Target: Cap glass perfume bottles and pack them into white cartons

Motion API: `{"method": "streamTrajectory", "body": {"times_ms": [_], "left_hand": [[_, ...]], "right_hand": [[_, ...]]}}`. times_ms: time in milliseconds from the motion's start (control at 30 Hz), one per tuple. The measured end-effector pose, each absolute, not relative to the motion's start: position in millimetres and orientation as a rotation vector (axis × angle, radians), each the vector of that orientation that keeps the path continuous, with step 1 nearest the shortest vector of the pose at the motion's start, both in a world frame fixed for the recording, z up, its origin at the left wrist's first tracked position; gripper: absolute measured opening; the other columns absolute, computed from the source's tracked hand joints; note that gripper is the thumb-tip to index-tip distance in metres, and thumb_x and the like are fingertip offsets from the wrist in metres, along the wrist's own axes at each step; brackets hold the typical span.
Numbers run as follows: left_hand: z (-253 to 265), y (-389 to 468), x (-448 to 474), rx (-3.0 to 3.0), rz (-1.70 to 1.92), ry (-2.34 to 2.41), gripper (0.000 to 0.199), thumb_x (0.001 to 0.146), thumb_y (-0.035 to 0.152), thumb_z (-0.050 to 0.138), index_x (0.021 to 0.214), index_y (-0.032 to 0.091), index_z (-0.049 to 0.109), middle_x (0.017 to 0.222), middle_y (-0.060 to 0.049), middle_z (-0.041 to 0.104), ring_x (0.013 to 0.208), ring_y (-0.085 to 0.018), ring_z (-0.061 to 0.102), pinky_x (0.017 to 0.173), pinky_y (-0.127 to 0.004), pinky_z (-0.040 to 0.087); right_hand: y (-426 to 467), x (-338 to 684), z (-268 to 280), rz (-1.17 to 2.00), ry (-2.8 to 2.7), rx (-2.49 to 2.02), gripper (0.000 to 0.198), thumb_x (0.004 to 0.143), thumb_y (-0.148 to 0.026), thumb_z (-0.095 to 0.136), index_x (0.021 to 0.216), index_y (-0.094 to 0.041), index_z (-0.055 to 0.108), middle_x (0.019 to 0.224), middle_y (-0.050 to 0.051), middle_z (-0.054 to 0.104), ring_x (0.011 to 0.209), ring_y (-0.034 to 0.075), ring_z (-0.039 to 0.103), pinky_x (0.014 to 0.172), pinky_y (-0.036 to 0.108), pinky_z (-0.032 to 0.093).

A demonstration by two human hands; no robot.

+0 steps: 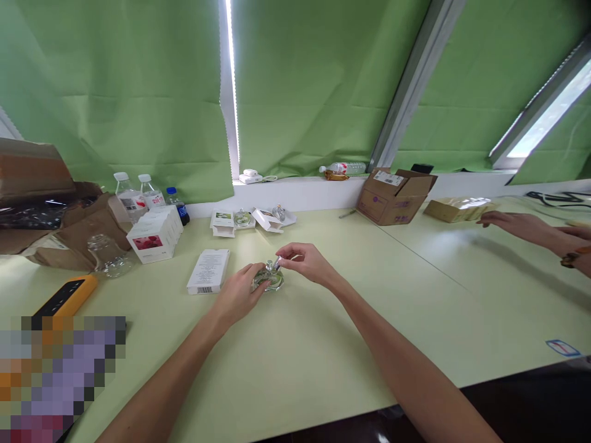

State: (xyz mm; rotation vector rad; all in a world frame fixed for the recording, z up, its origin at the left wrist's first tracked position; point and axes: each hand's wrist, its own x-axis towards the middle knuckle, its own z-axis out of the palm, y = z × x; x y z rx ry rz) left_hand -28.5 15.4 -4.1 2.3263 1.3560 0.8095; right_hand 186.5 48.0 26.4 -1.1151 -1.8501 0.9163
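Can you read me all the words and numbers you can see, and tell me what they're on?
No word or number is clear enough to read.
White box: small print and a barcode, too small.
Row of white boxes: tiny print, too small.
White-capped bottle: red marks, blurred.
Lying bottle: red marks, blurred.
Cardboard box: purple print and a label, too small.
Held glass bottle: no lettering I can make out.

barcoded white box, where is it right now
In the head view, the white box lies on the table left of centre, just left of the left hand and the glass bottle it holds.
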Motion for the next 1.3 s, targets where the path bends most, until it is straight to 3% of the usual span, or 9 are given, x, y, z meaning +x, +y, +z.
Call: {"method": "streamTrajectory", "body": {"times_ms": [767, 1300], "left_hand": [[-1.8, 13.9, -28.1, 2.301, 0.826, 1.355, 0.034, 0.089, 0.040, 0.046, 0.120, 0.027, 0.053, 0.119, -0.006, 0.061, 0.091, -0.022, 0.064, 0.073, -0.033, 0.051], [-3.3, 14.9, -28.6, 2.330, 0.786, 1.374, 0.034, 0.091, 0.040, 0.044, 0.121, 0.027, 0.051, 0.123, -0.004, 0.060, 0.092, -0.022, 0.064, 0.073, -0.032, 0.050]], "right_hand": [[46.3, 183.7, 29.5, 0.974, -1.846, -1.074, 0.032, 0.072, -0.035, 0.071, 0.098, -0.017, 0.068, 0.092, 0.006, 0.067, 0.080, 0.016, 0.062, 0.075, 0.032, 0.053], [42.7, 182.7, 30.0, 0.978, -1.798, -1.051, 0.030, 0.079, -0.033, 0.063, 0.105, -0.019, 0.067, 0.093, 0.005, 0.067, 0.083, 0.018, 0.065, 0.078, 0.034, 0.054]]}}
